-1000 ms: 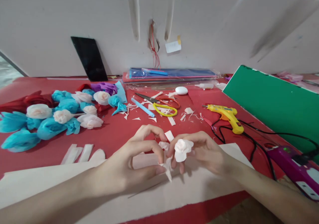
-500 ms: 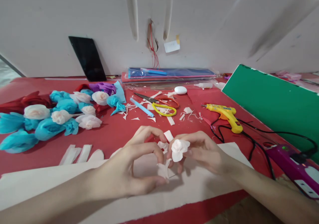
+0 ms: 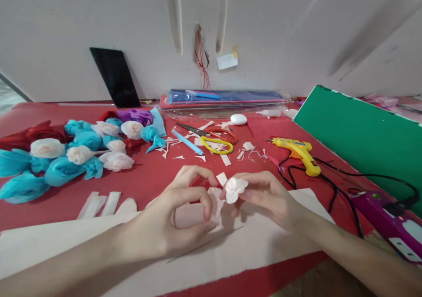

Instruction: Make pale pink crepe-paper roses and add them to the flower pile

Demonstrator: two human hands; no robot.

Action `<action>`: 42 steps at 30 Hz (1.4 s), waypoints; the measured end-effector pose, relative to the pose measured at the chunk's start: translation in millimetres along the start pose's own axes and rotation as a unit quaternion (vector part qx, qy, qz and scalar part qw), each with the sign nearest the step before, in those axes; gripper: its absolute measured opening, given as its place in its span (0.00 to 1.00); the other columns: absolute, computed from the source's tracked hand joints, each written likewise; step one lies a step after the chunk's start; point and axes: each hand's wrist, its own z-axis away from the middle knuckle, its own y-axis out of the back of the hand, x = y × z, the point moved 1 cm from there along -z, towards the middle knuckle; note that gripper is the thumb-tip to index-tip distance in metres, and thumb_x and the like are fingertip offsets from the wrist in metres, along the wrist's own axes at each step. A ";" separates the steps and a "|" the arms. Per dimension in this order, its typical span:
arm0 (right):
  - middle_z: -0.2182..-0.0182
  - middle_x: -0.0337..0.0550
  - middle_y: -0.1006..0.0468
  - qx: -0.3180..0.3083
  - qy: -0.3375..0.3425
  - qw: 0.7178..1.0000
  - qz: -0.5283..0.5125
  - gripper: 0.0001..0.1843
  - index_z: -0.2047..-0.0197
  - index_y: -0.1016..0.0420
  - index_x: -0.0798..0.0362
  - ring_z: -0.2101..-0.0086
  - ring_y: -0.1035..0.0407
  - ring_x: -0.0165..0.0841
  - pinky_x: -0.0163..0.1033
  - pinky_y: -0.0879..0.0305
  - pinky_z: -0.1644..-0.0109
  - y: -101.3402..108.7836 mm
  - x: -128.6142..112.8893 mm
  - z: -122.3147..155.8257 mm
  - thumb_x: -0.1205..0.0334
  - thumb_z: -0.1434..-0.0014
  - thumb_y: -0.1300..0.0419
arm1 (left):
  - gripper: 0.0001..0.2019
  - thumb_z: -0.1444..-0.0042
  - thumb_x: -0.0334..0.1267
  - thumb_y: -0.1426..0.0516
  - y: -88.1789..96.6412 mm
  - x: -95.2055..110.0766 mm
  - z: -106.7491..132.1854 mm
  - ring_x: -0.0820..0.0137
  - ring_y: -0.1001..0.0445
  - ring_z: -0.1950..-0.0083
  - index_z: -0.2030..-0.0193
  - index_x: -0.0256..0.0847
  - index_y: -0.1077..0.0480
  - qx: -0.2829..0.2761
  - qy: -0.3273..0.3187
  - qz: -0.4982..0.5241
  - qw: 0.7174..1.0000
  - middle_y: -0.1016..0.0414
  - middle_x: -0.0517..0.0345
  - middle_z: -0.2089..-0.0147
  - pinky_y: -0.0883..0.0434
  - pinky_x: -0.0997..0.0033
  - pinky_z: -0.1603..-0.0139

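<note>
My right hand [image 3: 263,193] is closed around a small white paper rose [image 3: 232,189], its bloom turned up and toward me. Just left of the rose, a pale crepe paper petal [image 3: 216,202] stands between the two hands. My left hand [image 3: 180,211] curls its fingers, with thumb and forefinger nearly together at the petal's left edge; it appears pinched there. Both hands are above a large sheet of pale paper [image 3: 257,248]. A thin dark line, perhaps a wire, crosses the sheet below them.
Yellow- and red-handled scissors [image 3: 217,145], a blue pen [image 3: 187,142] and paper scraps lie ahead. Blue and white paper flowers [image 3: 82,156] fill the left. At right are a yellow glue gun [image 3: 298,152], a purple power strip [image 3: 389,226] and a green board [image 3: 359,143].
My left thumb has moved up toward the forefinger. The petal now stands more upright and spread, and the rose has shifted slightly up and left with my right hand.
</note>
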 end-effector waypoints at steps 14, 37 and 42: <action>0.55 0.44 0.20 -0.017 0.200 0.963 0.179 0.10 0.56 0.20 0.46 0.54 0.26 0.32 0.40 0.28 0.49 -7.0 -12.6 4.1 0.67 0.39 0.40 | 0.17 0.44 0.50 0.45 3.8 10.1 -6.5 0.67 0.26 0.66 0.77 0.44 0.25 0.032 0.235 0.113 0.965 0.23 0.63 0.73 0.32 0.75 0.62; 0.55 0.51 0.20 -0.021 0.259 0.946 0.194 0.16 0.54 0.21 0.55 0.55 0.25 0.35 0.39 0.28 0.51 -5.5 -6.8 5.7 0.76 0.44 0.41 | 0.13 0.45 0.46 0.43 6.8 16.9 -8.1 0.68 0.23 0.65 0.74 0.46 0.20 -0.055 0.245 0.180 0.951 0.17 0.65 0.69 0.35 0.79 0.68; 0.52 0.48 0.22 -0.024 0.278 0.937 0.212 0.16 0.49 0.22 0.46 0.53 0.27 0.36 0.44 0.29 0.50 -5.9 -3.6 5.5 0.66 0.40 0.38 | 0.17 0.43 0.49 0.44 -0.9 18.2 -2.9 0.76 0.34 0.76 0.76 0.44 0.20 -0.048 0.256 0.198 0.945 0.19 0.65 0.71 0.45 0.82 0.82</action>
